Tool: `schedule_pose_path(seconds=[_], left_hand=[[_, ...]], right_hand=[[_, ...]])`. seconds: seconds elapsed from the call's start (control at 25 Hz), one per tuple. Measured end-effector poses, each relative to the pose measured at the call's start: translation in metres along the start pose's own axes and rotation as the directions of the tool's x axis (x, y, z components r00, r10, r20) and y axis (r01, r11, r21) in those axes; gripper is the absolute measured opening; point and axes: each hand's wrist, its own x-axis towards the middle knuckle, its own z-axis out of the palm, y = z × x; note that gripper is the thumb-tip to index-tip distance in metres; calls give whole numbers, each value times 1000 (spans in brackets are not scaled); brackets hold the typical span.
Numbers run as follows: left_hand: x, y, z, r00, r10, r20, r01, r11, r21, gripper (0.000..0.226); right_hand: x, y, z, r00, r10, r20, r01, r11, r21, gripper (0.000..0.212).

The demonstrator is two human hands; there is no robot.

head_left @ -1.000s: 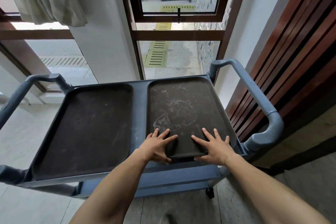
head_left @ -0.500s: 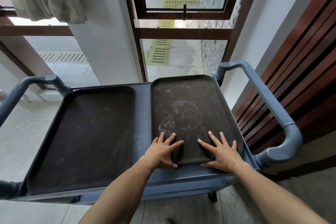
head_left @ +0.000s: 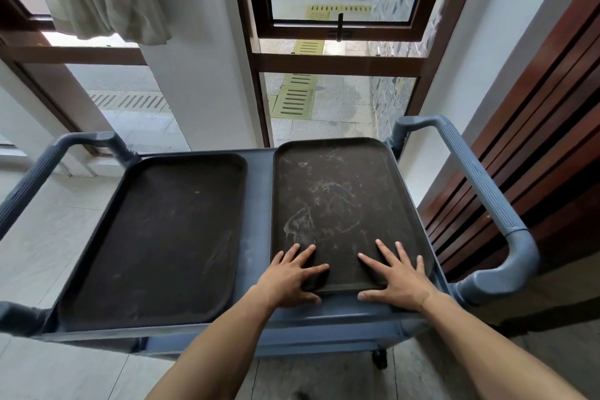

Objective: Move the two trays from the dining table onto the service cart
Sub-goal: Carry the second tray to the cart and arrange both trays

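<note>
Two dark brown trays lie side by side on the top of a blue-grey service cart [head_left: 258,204]. The left tray [head_left: 162,237] lies flat with no hand on it. The right tray [head_left: 341,204] has pale smears on its surface. My left hand [head_left: 289,276] and my right hand [head_left: 397,276] rest on the right tray's near edge, fingers spread flat on its surface, thumbs on the cart below the rim. Neither hand grips anything.
The cart has a ribbed handle on the left [head_left: 35,178] and one on the right [head_left: 480,198]. A white pillar [head_left: 201,75] and windows stand behind the cart. A slatted wooden wall [head_left: 535,140] runs close along the right. A caster wheel [head_left: 380,359] shows underneath.
Both hands have slid a little forward with the right tray, which now lies further onto the cart. The view has tilted down slightly.
</note>
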Motion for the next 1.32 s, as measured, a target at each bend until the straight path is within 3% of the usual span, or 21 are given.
schedule_pose_path(seconds=[0.12,0.32,0.48,0.6,0.92,1.32], left_hand=[[-7,15,1,997,-82,-17,81,995,-55,75],[-16,30,12,988,-156,17,157,986,-61,104],[-21,35,16,985,-164,56,163,987,10,118],[-21,38,21,981,-189,31,187,980,70,121],[-21,43,21,977,-210,31,205,972,117,113],[-45,65,32,978,-207,-36,210,970,126,75]], right_hand=[[-4,5,-2,996,-86,25,87,995,-54,104],[-9,13,14,988,-148,45,152,979,-133,109],[-5,16,15,979,-185,87,199,960,-198,123],[-5,18,19,981,-188,54,196,948,-253,123],[-9,19,19,976,-215,36,216,933,-288,106],[-38,10,43,978,-197,-72,173,951,-255,67]])
